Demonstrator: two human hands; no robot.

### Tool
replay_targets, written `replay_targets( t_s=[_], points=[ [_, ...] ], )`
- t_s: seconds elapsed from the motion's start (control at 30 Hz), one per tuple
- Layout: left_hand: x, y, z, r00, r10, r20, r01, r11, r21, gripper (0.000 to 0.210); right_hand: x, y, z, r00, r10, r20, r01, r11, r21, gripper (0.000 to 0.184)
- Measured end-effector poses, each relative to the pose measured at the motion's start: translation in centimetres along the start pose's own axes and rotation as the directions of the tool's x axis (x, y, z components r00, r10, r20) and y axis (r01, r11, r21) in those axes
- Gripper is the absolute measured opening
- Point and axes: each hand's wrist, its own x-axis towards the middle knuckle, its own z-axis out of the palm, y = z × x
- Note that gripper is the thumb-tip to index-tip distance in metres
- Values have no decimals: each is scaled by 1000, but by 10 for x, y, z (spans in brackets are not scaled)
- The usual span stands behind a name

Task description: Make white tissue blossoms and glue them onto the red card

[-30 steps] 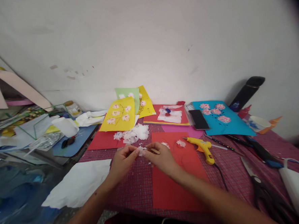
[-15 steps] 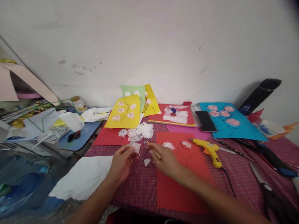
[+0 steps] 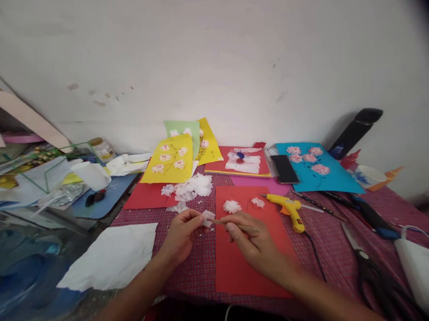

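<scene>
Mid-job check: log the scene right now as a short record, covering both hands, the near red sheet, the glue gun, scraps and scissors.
Left hand: pinches a small white paper piece
Right hand: holds a thin stick, tip at that paper
Near red sheet: bears two white tufts
Glue gun: yellow, nozzle over the sheet
White scraps: piled beyond the left hand
Scissors: right side, black handles

You can read no text here: the label [image 3: 107,151] on the jar [image 3: 96,142] is too small and blurred, as are the dark marks [image 3: 212,154] on the rear yellow sheet [image 3: 211,142].
</scene>
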Motion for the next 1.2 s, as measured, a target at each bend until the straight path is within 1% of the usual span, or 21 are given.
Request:
replay_targets(
  t_s=[0.1, 0.17, 0.3, 0.37, 0.43, 0.5, 0.57, 0.63, 0.67, 0.73, 0.8, 0.87, 0.9, 0.93, 0.97, 1.03, 1.1, 1.2],
  points=[
    [-1, -2, 3, 999, 8, 36, -9, 999, 31, 21, -3, 4, -3, 1000, 3, -11, -3, 1000, 4, 22],
    [-4, -4, 6, 998, -8, 57, 4, 998, 57, 19, -9, 5, -8, 999, 22, -23, -22, 1000, 3, 21],
    [-10, -12, 17, 987, -62, 147, 32, 980, 197, 27, -31, 7, -18, 990, 124, -62, -122, 992, 31, 20],
    [-13, -19, 25, 975, -81, 205, 16, 953, 303, 24, -45, 9, -24, 977, 195, -83, -190, 979, 68, 22],
    [-13, -26, 34, 961, -73, 267, -41, 916, 399, 18, -57, 10, -28, 960, 259, -106, -249, 963, 99, 26],
    [-11, -32, 43, 948, -42, 317, -129, 856, 500, 14, -65, 11, -33, 943, 307, -129, -292, 949, 121, 32],
    [-8, -35, 52, 935, 1, 354, -229, 763, 604, 10, -69, 13, -39, 931, 339, -138, -321, 937, 135, 39],
    [-3, -35, 60, 915, 31, 402, -321, 659, 680, 7, -68, 15, -48, 921, 364, -136, -345, 927, 145, 39],
    [0, -34, 64, 901, 41, 432, -361, 622, 695, 7, -65, 17, -53, 919, 373, -130, -353, 923, 155, 34],
    [9, -32, 71, 871, 57, 489, -427, 581, 693, 7, -55, 22, -64, 920, 373, -122, -348, 919, 184, 25],
    [23, -31, 79, 846, 68, 529, -474, 553, 685, 8, -40, 29, -76, 934, 336, -120, -313, 933, 175, 23],
    [42, -32, 87, 826, 85, 558, -520, 500, 693, 10, -20, 36, -85, 952, 285, -113, -280, 958, 63, 20],
    [53, -32, 91, 818, 102, 566, -541, 469, 698, 11, -8, 40, -89, 958, 264, -112, -268, 963, -25, 20],
    [64, -33, 94, 809, 105, 578, -561, 429, 708, 11, 4, 44, -91, 965, 248, -85, -256, 960, -117, 19],
    [75, -34, 98, 802, 101, 589, -579, 373, 725, 11, 15, 49, -93, 970, 234, -64, -242, 948, -208, 18],
    [95, -35, 104, 796, 94, 598, -599, 260, 757, 15, 36, 57, -94, 973, 231, -3, -214, 895, -392, 18],
    [109, -36, 109, 795, 90, 600, -604, 214, 768, 20, 51, 66, -94, 972, 232, 24, -197, 871, -450, 17],
    [119, -39, 115, 799, 79, 596, -599, 196, 777, 20, 62, 75, -94, 970, 239, 44, -189, 854, -484, 16]
  ],
)
